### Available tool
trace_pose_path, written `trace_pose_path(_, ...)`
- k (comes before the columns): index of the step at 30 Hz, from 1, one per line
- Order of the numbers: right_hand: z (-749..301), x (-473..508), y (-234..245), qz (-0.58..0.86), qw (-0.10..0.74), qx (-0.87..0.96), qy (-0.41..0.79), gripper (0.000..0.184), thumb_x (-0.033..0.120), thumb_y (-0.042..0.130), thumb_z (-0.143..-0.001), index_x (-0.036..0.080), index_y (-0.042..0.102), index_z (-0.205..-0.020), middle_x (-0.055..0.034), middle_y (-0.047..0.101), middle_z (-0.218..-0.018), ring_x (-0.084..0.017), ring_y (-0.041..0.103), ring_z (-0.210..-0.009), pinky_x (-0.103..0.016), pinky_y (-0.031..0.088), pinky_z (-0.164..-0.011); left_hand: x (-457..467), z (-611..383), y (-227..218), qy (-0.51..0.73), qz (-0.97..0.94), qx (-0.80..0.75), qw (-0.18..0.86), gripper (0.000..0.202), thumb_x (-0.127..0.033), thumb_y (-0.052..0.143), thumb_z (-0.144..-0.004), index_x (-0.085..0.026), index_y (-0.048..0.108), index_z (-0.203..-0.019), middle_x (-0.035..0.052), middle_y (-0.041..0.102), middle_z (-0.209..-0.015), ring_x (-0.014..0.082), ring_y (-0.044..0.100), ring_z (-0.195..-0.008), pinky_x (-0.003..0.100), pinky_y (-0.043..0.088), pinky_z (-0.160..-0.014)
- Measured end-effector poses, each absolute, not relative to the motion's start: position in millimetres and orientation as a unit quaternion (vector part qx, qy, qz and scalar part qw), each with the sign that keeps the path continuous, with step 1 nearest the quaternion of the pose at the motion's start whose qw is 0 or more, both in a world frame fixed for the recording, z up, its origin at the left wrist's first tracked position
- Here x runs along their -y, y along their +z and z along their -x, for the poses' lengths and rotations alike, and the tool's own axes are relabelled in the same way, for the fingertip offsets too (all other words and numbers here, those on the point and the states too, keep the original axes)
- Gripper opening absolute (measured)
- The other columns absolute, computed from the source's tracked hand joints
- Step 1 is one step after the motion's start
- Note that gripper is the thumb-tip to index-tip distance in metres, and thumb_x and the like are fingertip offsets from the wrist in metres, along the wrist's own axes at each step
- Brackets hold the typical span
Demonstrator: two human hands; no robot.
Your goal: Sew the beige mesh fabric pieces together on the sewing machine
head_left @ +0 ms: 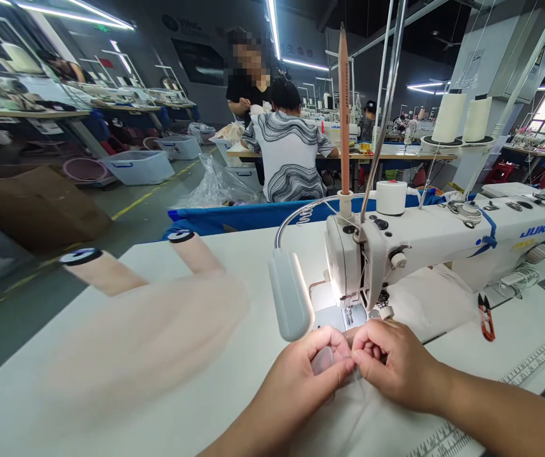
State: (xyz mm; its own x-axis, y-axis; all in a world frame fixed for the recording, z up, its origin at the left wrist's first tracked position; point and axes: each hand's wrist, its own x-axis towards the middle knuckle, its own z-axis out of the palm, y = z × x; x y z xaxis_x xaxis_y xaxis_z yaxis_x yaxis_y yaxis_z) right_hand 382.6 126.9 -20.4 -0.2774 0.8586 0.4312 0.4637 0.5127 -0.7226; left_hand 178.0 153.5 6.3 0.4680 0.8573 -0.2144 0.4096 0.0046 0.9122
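Note:
Just in front of the presser foot of a white JUKI sewing machine, my left hand and my right hand meet. Both are closed in a pinch, fingertips almost touching. A thin, sheer pale fabric shows between my left thumb and forefinger. My right thumb and forefinger pinch the same fabric close by, and a translucent strand hangs below. Exactly what lies between the fingertips is partly hidden. The needle plate is lit behind my hands.
A grey lamp head hangs left of the needle. Orange-handled thread snips lie right, near a ruler strip. Two thread cones and blurred sheer pale material are at left. Two people are beyond the table.

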Motion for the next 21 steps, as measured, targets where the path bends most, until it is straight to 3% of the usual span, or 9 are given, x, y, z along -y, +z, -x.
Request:
trace_pose_path(4, -383, -126, -18, 0.437, 0.411, 0.762, 0.241, 0.012, 0.022, 0.057, -0.092, 0.024, 0.053, -0.082, 0.0057, 0.056, -0.068, -0.013, 0.052, -0.062, -0.026, 0.039, -0.066, -155, -177, 8, 0.21, -0.688, -0.468, 0.514, 0.037, -0.059, 0.066, -0.085, -0.023, 0.06, -0.076, 0.0002, 0.062, -0.083, 0.0201, 0.056, -0.074, 0.031, 0.045, -0.066)
trace_pose_path(8, -381, -128, -21, 0.466, 0.379, 0.761, 0.245, 0.013, 0.021, 0.058, -0.091, 0.024, 0.05, -0.081, 0.0059, 0.052, -0.066, -0.014, 0.049, -0.061, -0.028, 0.038, -0.066, -158, -178, 3, 0.193, -0.742, -0.45, 0.457, 0.038, -0.058, 0.058, -0.089, -0.024, 0.063, -0.075, 0.0049, 0.067, -0.095, 0.0269, 0.062, -0.092, 0.037, 0.05, -0.078)
trace_pose_path(13, -378, -135, -21, 0.531, 0.285, 0.773, 0.197, 0.025, 0.013, 0.058, -0.09, 0.024, 0.041, -0.075, 0.0033, 0.055, -0.067, -0.018, 0.051, -0.069, -0.031, 0.037, -0.072, -163, -183, -11, 0.151, -0.818, -0.489, 0.264, 0.03, -0.042, 0.047, -0.091, -0.023, 0.05, -0.068, 0.0053, 0.065, -0.084, 0.0266, 0.059, -0.08, 0.042, 0.045, -0.076)
trace_pose_path(18, -376, -138, -15, 0.558, 0.256, 0.766, 0.191, 0.024, 0.007, 0.06, -0.09, 0.024, 0.045, -0.082, 0.0028, 0.059, -0.07, -0.02, 0.054, -0.074, -0.03, 0.038, -0.071, -160, -179, -22, 0.287, -0.844, -0.445, 0.082, 0.012, -0.032, 0.059, -0.091, -0.023, 0.061, -0.099, 0.0051, 0.071, -0.097, 0.0292, 0.064, -0.089, 0.042, 0.048, -0.078)
trace_pose_path(21, -377, -138, -17, 0.546, 0.27, 0.771, 0.185, 0.021, 0.007, 0.061, -0.09, 0.025, 0.05, -0.089, 0.0028, 0.061, -0.073, -0.021, 0.055, -0.076, -0.03, 0.039, -0.072, -157, -178, -24, 0.314, -0.882, -0.35, -0.026, 0.018, -0.017, 0.05, -0.101, -0.024, 0.065, -0.096, 0.0037, 0.073, -0.096, 0.0265, 0.066, -0.088, 0.038, 0.045, -0.076)
